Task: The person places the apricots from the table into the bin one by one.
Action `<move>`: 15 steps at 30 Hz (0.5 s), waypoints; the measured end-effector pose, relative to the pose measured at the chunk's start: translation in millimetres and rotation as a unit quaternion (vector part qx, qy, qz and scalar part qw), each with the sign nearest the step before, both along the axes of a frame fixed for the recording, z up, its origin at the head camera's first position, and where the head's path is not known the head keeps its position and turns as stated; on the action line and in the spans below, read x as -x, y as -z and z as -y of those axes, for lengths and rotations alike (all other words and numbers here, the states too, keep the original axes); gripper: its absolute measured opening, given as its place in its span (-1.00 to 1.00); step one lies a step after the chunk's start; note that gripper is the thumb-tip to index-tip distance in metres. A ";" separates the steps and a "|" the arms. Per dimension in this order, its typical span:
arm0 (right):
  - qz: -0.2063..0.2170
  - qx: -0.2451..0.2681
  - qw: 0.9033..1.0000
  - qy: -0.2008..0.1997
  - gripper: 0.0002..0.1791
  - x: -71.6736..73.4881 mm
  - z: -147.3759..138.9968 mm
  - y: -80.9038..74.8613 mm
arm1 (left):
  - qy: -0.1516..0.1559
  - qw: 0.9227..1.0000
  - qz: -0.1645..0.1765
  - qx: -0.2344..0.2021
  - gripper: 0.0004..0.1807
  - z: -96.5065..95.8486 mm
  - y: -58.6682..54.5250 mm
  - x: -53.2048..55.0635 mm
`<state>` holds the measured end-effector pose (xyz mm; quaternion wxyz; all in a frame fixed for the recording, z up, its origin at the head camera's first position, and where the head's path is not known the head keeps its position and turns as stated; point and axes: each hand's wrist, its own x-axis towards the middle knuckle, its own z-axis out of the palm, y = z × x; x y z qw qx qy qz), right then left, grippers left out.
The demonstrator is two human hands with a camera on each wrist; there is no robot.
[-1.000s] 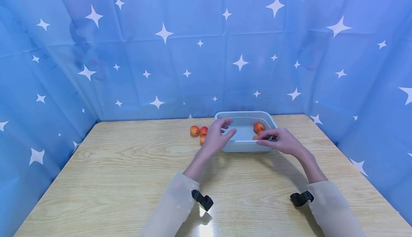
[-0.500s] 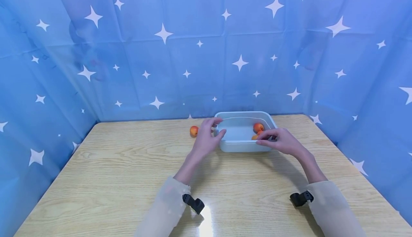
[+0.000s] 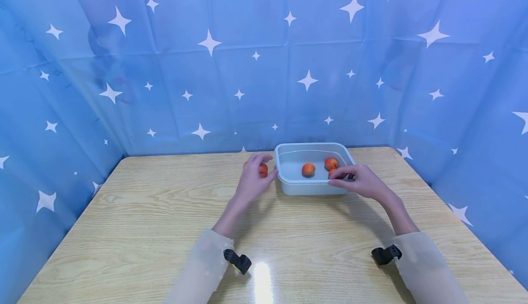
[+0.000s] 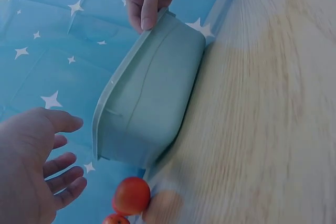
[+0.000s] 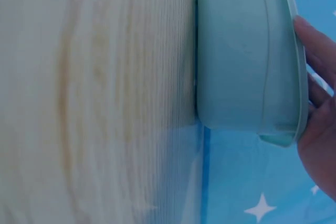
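Left hand [image 3: 251, 182], unclenched, now left of the box [image 3: 311, 189] near fruits [image 4: 132, 196], right hand [image 3: 360, 182] in unchanged grip on it

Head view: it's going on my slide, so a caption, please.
Right hand grips a blue bin holding reddish fruit; left hand hovers near more fruit outside.
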<state>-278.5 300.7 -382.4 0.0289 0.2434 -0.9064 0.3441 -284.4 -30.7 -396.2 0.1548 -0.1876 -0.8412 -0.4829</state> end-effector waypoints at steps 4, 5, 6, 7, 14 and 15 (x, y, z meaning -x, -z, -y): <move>-0.002 -0.002 1.000 0.001 -0.87 0.0 0.2 -0.1 | -0.012 0.999 0.023 0.025 -0.53 4.5 2.3 0.7; -0.002 -0.002 1.000 0.001 -0.87 0.0 0.3 -0.1 | -0.013 0.999 0.027 0.029 -0.53 5.6 3.1 0.9; -0.002 -0.002 1.000 0.002 -0.87 -0.1 0.5 -0.1 | -0.013 0.999 0.030 0.033 -0.53 6.6 4.1 1.4; -0.001 -0.002 1.000 0.003 -0.87 -0.2 0.6 -0.1 | -0.014 0.999 0.033 0.037 -0.54 7.6 5.4 2.2; 0.003 -0.002 1.000 0.007 -0.86 -0.3 0.9 0.0 | -0.012 0.997 0.047 0.055 -0.50 14.1 13.1 6.5; 0.003 -0.001 1.000 0.007 -0.86 -0.3 0.9 -0.1 | -0.011 0.997 0.048 0.057 -0.50 14.8 13.8 7.0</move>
